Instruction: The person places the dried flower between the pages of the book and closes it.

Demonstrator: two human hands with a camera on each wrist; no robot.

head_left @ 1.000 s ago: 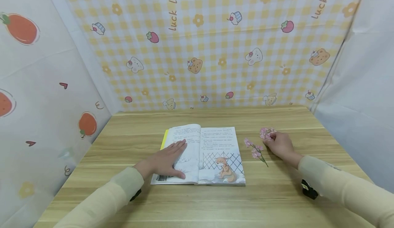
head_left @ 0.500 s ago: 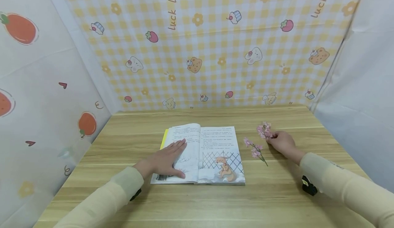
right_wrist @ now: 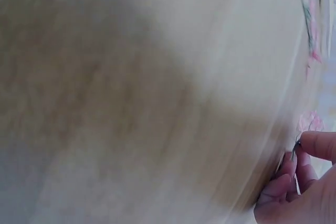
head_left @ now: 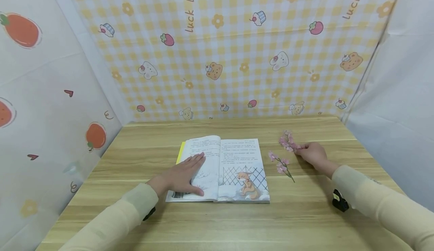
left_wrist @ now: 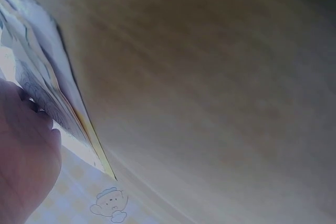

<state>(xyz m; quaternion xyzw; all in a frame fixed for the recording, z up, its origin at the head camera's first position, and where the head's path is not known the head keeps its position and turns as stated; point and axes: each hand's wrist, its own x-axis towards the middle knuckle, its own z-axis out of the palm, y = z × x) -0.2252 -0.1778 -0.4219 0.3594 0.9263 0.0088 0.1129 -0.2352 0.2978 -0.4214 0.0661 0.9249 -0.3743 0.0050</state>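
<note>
An open book (head_left: 241, 153) lies on the table, its right page showing a picture of a fox by a fence. My left hand (head_left: 181, 175) rests flat on the left page with the fingers spread; in the left wrist view that hand (left_wrist: 26, 156) lies against the pages. To the right of the book, my right hand (head_left: 312, 156) pinches the stem of a pink flower sprig (head_left: 287, 141), whose blossoms point to the far left. The right wrist view shows thumb and finger closed on the thin stem. A second pink flower sprig (head_left: 282, 166) lies between the book and that hand.
The wooden table (head_left: 217, 226) runs back to a yellow checked cloth (head_left: 230, 55) with cartoon prints. White cloth hangs at both sides, the left one (head_left: 51, 130) printed with fruit. Dark devices sit under both wrists, the right one (head_left: 340, 201) plainer to see.
The blossoms of the pinched sprig have swung out leftward and away from the right hand, which has shifted slightly right. My left hand and the book have stayed in place.
</note>
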